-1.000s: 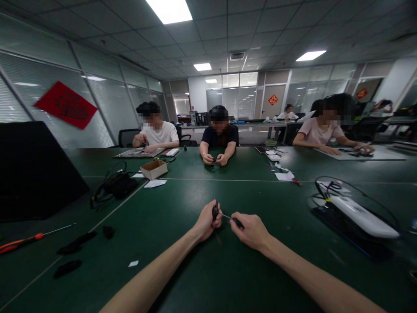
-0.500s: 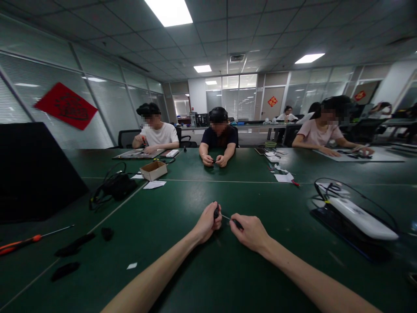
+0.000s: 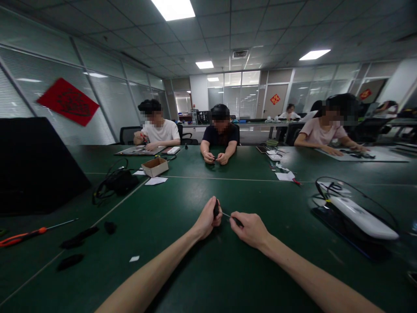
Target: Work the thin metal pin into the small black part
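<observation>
Open-plan office with glass partitions and ceiling panels; a long green bench (image 3: 247, 278) runs through the room. Compared with the frame half a second earlier, the view has tilted slightly: items on the left sit a little higher, and the red wall banner (image 3: 67, 102) is at a changed angle. The hands show no clear change in their grip.

The two hands are close together at the 12 o'clock end of the forearms but are not touching. The left hand (image 3: 206, 218) is closed on a small black object (image 3: 216, 208), whose top shows above the fingers. The right hand (image 3: 249, 229) pinches a dark handle, from which a thin steel shaft (image 3: 227, 214) extends toward the black object. The shaft's tip is at or just beside the object; contact cannot be confirmed at this resolution.

At 9 o'clock, an orange-handled screwdriver (image 3: 24, 237) lies near black foam pieces (image 3: 79, 231). At 10 o'clock is a black cable bundle (image 3: 115, 182), and at 11 o'clock a cardboard box (image 3: 155, 167). A white device (image 3: 363, 222) lies at 3 o'clock. Across the bench at 12 o'clock, a co-worker (image 3: 220, 134) works with both hands together.
</observation>
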`<state>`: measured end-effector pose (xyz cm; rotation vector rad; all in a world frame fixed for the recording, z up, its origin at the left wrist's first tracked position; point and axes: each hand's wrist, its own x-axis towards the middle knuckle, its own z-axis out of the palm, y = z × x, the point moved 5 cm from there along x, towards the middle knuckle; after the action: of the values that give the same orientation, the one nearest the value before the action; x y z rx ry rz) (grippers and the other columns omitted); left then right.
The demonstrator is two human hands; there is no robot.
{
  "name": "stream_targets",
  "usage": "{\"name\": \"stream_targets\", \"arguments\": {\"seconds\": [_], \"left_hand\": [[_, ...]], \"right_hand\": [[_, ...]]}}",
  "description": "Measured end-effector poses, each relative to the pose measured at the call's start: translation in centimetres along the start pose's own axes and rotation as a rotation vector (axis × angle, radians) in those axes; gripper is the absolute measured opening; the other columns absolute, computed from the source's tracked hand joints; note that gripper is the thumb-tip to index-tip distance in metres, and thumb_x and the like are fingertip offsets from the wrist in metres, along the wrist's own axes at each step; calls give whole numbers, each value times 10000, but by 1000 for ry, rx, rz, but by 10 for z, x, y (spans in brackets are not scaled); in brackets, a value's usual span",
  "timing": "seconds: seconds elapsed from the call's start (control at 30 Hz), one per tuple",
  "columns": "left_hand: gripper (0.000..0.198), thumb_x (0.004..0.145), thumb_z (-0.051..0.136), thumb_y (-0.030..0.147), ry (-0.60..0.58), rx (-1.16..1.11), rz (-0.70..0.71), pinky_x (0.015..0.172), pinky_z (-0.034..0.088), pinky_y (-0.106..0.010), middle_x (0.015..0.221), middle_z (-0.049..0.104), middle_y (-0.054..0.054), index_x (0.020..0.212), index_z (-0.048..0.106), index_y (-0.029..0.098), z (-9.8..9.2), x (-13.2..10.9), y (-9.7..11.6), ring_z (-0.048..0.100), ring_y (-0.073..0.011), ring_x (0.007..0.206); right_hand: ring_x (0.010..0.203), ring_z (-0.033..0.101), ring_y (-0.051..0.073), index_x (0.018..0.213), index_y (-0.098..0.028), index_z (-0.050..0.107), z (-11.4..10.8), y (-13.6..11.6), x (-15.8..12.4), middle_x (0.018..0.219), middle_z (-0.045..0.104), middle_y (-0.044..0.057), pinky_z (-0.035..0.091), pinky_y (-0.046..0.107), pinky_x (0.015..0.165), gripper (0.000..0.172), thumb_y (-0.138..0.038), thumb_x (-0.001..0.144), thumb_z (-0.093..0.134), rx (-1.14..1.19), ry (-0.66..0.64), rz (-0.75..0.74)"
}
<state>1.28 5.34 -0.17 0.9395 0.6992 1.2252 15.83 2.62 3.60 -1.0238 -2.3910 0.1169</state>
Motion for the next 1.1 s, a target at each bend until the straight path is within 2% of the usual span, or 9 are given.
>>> {"name": "stream_targets", "arguments": {"seconds": [0.17,0.33,0.57,0.73,0.93,1.1], "left_hand": [[419,835,387,610,24,16,18,372,132,-153,522,372,64,872,390,193,-1,-1,0,242,-44,365],[390,861,353,581,-3,28,47,379,155,-160,519,391,56,878,405,195,2,-3,1,250,-50,369],[448,850,343,595,45,132,23,404,192,-160,550,378,38,767,426,163,-1,0,5,287,-49,425],[430,848,354,589,78,304,80,419,225,-149,602,421,29,798,434,169,-11,2,19,328,-51,453],[370,829,440,553,43,318,61,401,226,-150,634,457,27,828,419,184,-12,0,24,375,-53,443],[330,836,415,504,55,321,58,371,207,-157,582,459,26,784,427,178,-15,0,21,355,-59,403]], "right_hand": [[558,508,103,960,-191,582,1,1,0,675,578,4,358,215,560,270,-339,927,359,-4,1,1],[564,503,98,932,-184,560,0,-1,0,675,566,-3,362,216,570,228,-347,907,402,18,-1,-9],[543,468,85,1035,-174,466,1,2,-2,778,552,4,341,195,496,205,-290,866,467,21,11,37],[580,477,90,1020,-179,477,0,-1,-1,849,548,23,349,196,505,170,-273,888,427,0,8,12],[632,484,103,1077,-182,492,-3,-3,-1,849,547,30,361,210,555,219,-276,896,413,-13,47,-33],[604,461,89,1085,-191,515,0,-1,-1,822,549,21,330,203,538,235,-265,889,411,-34,19,-43]]}}
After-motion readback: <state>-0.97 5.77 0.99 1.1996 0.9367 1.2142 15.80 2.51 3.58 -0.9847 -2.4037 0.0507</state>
